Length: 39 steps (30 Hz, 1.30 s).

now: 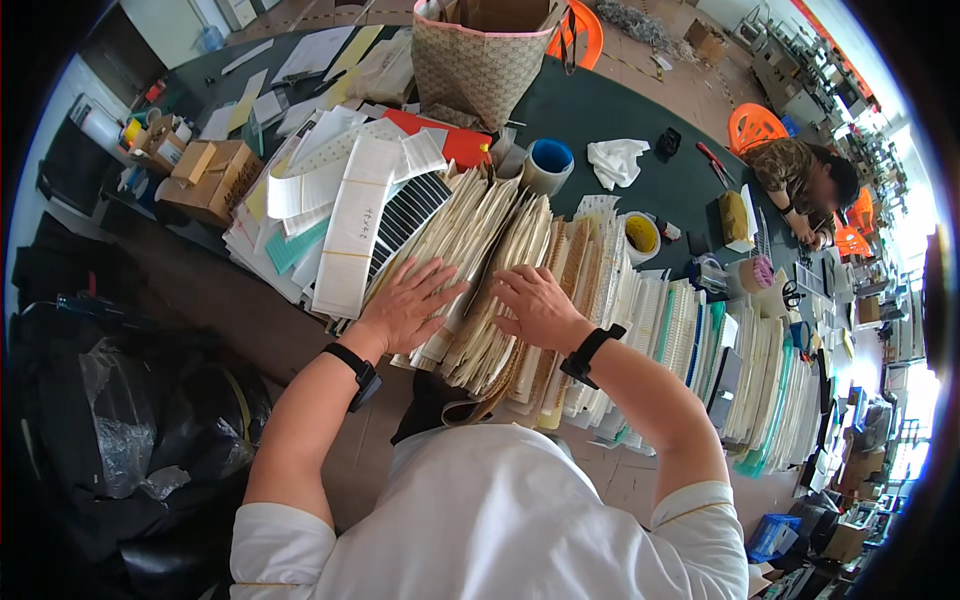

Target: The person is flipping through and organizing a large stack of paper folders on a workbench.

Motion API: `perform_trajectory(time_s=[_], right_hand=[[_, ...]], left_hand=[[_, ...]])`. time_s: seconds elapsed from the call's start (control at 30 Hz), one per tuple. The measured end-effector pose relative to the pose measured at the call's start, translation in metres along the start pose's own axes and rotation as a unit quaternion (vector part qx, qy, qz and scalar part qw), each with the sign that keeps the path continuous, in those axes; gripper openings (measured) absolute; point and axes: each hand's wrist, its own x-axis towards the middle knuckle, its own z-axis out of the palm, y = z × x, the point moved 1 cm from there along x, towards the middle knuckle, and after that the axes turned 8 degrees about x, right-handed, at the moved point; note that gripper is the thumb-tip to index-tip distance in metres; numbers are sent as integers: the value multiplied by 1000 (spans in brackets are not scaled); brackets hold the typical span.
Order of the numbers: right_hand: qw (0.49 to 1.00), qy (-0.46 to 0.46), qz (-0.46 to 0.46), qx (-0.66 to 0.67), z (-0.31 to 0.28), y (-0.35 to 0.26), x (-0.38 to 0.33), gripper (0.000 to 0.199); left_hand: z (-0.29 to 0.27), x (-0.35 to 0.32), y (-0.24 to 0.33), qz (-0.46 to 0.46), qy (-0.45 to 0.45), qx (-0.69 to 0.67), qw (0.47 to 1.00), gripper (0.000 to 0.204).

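Hands spread over a row of worn, cream-coloured paper sheets (515, 235) packed on edge along the near side of a dark green tabletop (600, 110).
In the head view, the left hand (412, 302) lies with fingers fanned on the row's left part; the right hand (538, 306), fingers parted and slightly bent, rests just right of a dark gap. A long white printed strip (356, 235) lies near the left hand; a beige patterned bag with pink rim (478, 75) stands beyond.
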Motion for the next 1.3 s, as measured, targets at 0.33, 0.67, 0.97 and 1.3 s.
perform_trajectory(time_s=[0.33,0.67,0.97,1.3], right_hand=[[998,1,53,-34,-1,-20,9,72],[998,44,47,-23,3,-19,8,64],[995,60,78,14,6,-19,4,52],[989,88,113,35,7,-27,2,44]], left_hand=[[-1,2,3,-8,-22,2,1000,72],[2,1,0,3,-20,11,1000,70],[-5,7,-11,12,-27,-42,999,74],[-4,5,-16,4,10,-35,999,72]])
